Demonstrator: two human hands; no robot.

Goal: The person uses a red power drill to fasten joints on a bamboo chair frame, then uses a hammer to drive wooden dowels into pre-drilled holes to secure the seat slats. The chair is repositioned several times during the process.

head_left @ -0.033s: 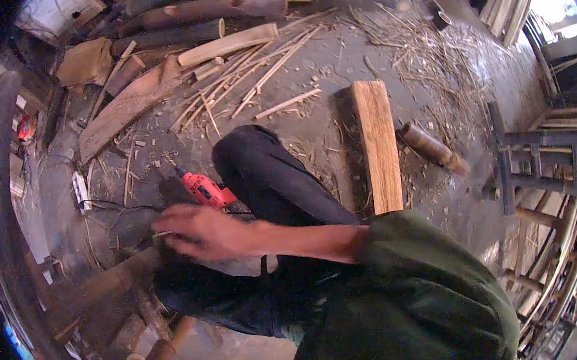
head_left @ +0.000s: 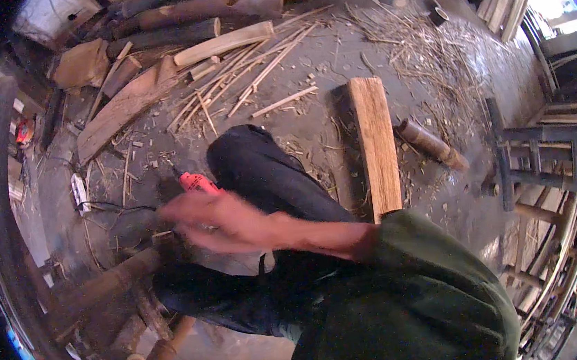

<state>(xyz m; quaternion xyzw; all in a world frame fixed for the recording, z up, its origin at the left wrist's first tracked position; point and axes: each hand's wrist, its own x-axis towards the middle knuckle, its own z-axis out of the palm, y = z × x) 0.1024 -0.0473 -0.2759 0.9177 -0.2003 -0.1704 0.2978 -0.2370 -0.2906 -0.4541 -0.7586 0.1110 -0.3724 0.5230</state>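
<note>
My right hand (head_left: 219, 218) reaches in from the lower right, its bare forearm coming out of a dark green sleeve. Motion smears its fingers, but they look stretched out and apart, with nothing visible in them. Just beyond the hand lies a red power drill (head_left: 198, 183) on the floor, its lower part covered by the hand. Close below the fingertips is the end of a bamboo pole (head_left: 127, 270), which rests beside my bent leg (head_left: 209, 295). My left hand is out of sight.
A rectangular wooden block (head_left: 375, 144) lies right of my knee, beside a brown cylindrical piece (head_left: 431, 144). Thin bamboo strips (head_left: 251, 79) and shavings litter the floor. Logs (head_left: 170, 35) are at the back, a dark wooden frame (head_left: 556, 147) at right, a power strip (head_left: 80, 193) with cable at left.
My right hand has moved from the bamboo pole's end up and right, toward the drill, and now covers more of it. The whole view has shifted slightly.
</note>
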